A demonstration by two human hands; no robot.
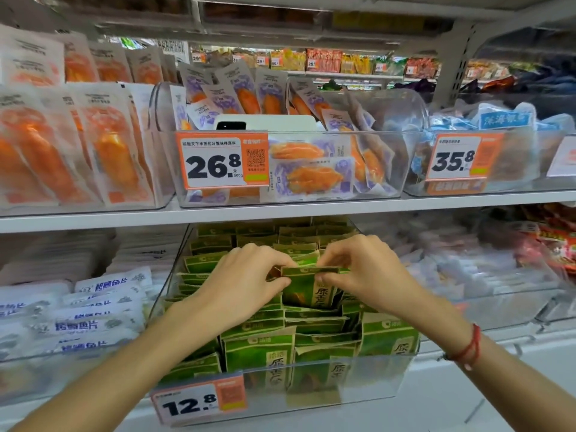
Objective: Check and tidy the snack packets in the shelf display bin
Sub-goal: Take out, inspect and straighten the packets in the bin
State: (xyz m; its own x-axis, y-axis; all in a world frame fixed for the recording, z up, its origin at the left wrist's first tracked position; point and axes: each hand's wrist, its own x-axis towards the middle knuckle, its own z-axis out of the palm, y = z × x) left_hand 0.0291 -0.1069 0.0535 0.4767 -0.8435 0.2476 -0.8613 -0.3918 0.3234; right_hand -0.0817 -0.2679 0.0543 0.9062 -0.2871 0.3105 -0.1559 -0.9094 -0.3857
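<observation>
Nearest, the clear display bin (311, 394) on the lower shelf holds green snack packets (258, 353), its front rows leaning unevenly and not yet straightened. Mid-bin, left hand (246, 285) and right hand (364, 269) each pinch the top edge of one raised green packet (308, 288); back rows look orderly, so tidying seems partway.

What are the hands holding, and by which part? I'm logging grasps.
Both hands, left hand and right hand, pinch one green packet by its folded top edge, above the bin.

Place: retail shop, snack aisle.
Evidence: price tags (222, 160), packets in clear bins (402, 160) on shelves (93, 218).
</observation>
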